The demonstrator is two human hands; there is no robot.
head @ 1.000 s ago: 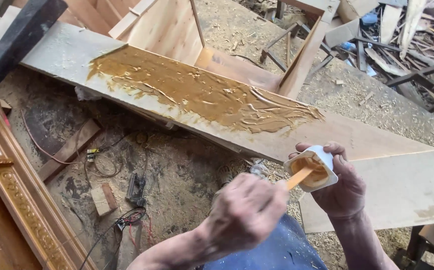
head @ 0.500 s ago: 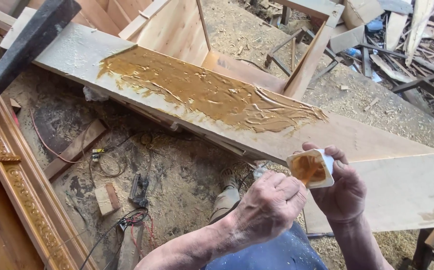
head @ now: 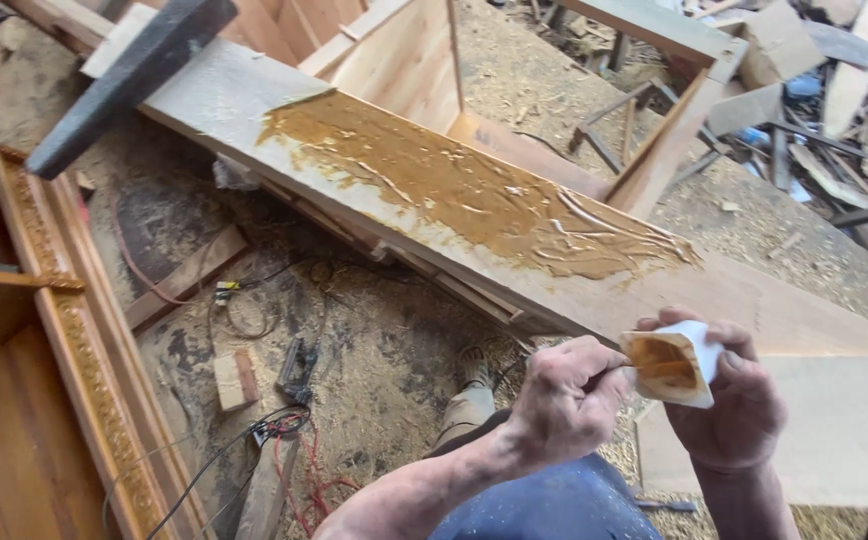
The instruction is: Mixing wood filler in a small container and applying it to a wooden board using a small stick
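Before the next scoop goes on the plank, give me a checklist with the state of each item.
1. Container held firmly: ok. The right hand grips the white container, tilted with its opening toward the left hand.
2. Spreader loaded: cannot tell. The stick is inside the container, its tip hidden in brown paste.
3. Paste left in the container: ok, brown paste shows inside.
4. Bare wood left to coat: ok. The paste layer ends short of the plank end nearest the hands.
5. Plank surface free of objects: not ok. A dark bar lies across its far end.
6. Footing: not ok. Cables and sawdust lie on the floor.
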